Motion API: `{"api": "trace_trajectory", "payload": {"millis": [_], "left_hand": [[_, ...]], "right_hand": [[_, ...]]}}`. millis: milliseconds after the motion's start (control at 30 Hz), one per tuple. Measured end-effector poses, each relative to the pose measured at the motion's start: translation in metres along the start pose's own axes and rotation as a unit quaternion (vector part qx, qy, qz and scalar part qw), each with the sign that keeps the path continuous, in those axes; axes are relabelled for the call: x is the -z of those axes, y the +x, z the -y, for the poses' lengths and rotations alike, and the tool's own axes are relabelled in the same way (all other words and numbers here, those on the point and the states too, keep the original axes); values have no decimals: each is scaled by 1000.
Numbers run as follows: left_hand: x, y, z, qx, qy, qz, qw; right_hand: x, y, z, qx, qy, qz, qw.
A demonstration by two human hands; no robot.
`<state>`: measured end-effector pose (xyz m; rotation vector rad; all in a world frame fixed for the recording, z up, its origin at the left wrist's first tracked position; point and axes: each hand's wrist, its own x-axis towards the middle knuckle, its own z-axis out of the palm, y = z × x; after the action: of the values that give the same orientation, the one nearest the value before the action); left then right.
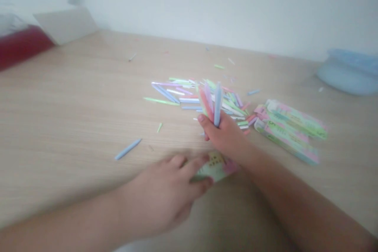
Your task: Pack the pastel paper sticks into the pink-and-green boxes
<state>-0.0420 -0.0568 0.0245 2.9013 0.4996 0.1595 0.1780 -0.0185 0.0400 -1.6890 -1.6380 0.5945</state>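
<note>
My right hand (224, 134) is closed round a small bunch of pastel pen-like sticks (217, 104), blue, lilac, coral and green, standing upright out of the fist. Behind it a loose heap of similar sticks (190, 100) is spread over the table. Below and to the left, my left hand (174, 185) grips a small printed carton (217, 167) in green, yellow and pink between thumb and fingers. The carton lies near the table's front edge, partly covered by the fingers. Motion blurs the left hand.
Two or more similar printed cartons (289, 136) lie to the right. One blue stick (128, 149) and a green bit (160, 127) lie at left. A light blue pouch-like thing (348, 73) stands at far right. A red object (25, 47) and pale board (66, 25) are at back left.
</note>
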Motion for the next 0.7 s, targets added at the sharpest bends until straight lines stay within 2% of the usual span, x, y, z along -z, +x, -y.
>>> {"api": "trace_trajectory", "payload": {"millis": [100,200,300,367,433,467,567,700], "left_hand": [[0,2,6,134,85,-31,987],[7,0,13,180,97,-44,978],[18,-3,28,138,84,-65,985],[22,-3,45,61,83,-77,992],[20,-3,62,-26,61,-57,996],[17,-2,69,-48,45,-43,997],[7,1,79,-66,27,-30,997],[3,6,72,-35,52,-35,997]], "right_hand": [[5,1,1,-11,14,-29,999],[5,1,0,-15,24,-40,999],[0,-1,-4,-12,31,-19,999],[-4,-2,-6,-5,32,3,999],[-8,-4,-8,0,38,31,999],[-9,-5,-9,0,46,40,998],[-13,-7,-10,0,94,47,994],[-16,-10,-3,-1,216,18,976]]}}
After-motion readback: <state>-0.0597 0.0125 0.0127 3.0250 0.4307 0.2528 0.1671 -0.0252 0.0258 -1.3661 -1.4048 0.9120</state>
